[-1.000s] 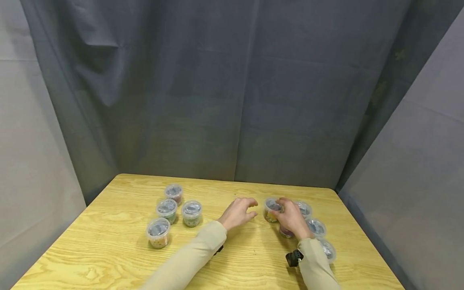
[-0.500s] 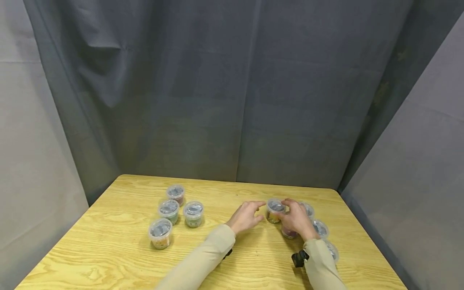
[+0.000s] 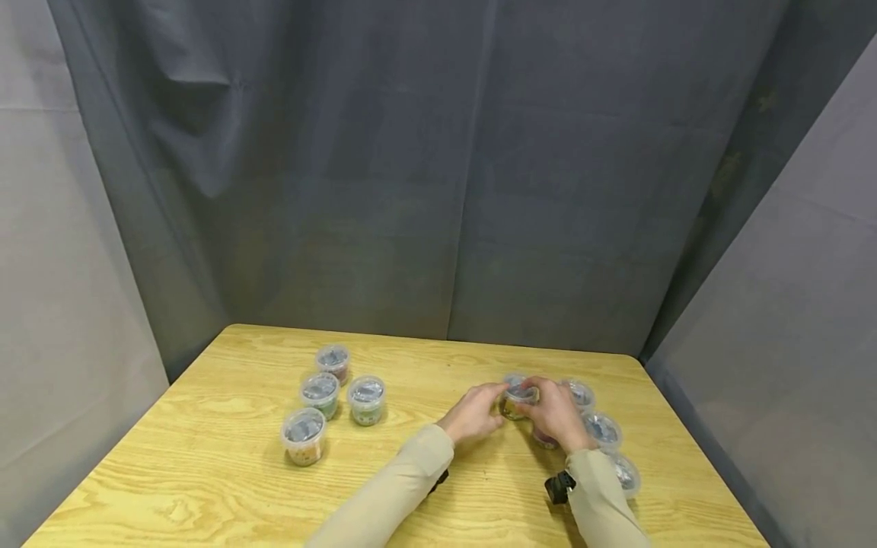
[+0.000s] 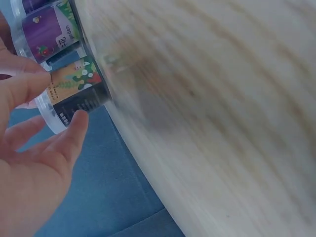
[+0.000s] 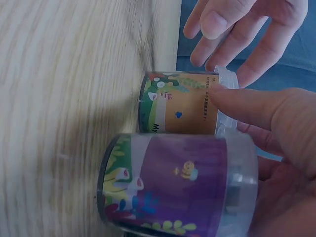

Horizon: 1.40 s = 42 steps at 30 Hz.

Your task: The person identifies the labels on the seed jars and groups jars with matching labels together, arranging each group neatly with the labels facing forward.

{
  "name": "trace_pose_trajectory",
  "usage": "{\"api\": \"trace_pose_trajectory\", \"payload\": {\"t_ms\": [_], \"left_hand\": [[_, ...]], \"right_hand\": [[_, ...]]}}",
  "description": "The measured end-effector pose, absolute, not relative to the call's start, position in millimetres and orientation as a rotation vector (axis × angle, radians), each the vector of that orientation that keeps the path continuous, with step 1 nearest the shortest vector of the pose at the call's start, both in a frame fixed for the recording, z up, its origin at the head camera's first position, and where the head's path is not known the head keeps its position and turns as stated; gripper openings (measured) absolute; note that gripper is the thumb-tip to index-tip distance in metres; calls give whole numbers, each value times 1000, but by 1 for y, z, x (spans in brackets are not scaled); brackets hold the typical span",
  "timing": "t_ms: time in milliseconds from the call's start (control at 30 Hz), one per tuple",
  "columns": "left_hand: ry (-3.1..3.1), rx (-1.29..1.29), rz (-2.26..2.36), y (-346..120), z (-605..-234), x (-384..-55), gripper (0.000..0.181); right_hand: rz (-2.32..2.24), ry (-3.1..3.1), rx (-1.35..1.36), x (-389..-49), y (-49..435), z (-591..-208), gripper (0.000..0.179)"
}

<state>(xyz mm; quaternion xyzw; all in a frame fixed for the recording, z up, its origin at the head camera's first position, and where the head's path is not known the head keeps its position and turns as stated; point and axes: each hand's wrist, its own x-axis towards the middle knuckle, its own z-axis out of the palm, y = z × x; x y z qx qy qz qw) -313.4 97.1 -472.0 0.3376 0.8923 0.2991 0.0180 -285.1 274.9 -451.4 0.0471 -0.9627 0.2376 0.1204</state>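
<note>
A clear lidded tub with an orange label stands upright near the back right of the wooden table. My right hand pinches it near the lid, its thumb on the label in the right wrist view. From the other side comes my left hand, fingers spread around the same tub and their tips right at its side and lid rim. The left thumb shows close by the dark part of the label. Beside it, below my right palm, a purple-labelled tub is partly hidden in the head view.
Right of my right hand stand several more lidded tubs, among them a rear one and a front one. At the left is another group, with an orange-toned tub and a green-toned tub. A grey curtain hangs behind the table.
My left hand has moved right, from beside the orange-labelled tub to right up against it. My right hand has stayed at the tub, and the left group stands as before.
</note>
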Motion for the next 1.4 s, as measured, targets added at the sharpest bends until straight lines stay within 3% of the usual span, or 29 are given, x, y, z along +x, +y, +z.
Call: {"api": "trace_pose_trajectory", "payload": {"t_ms": [167,600,1200,1400], "left_hand": [[2746,976,1019,94,-469,-316,54],[2689,945,1303,78,-458,-317,32],[2691,868,1651,42,-452,-293,78],[2692,857,1655,30,-456,-292,73]], "right_hand": [[780,-2841,168,-288,268,-447,18],[738,-2687,391,-295,259,-443,21],[1285,-2520,203,-279,227,-428,27],[1428,-2490,188,-278,221,-425,26]]}}
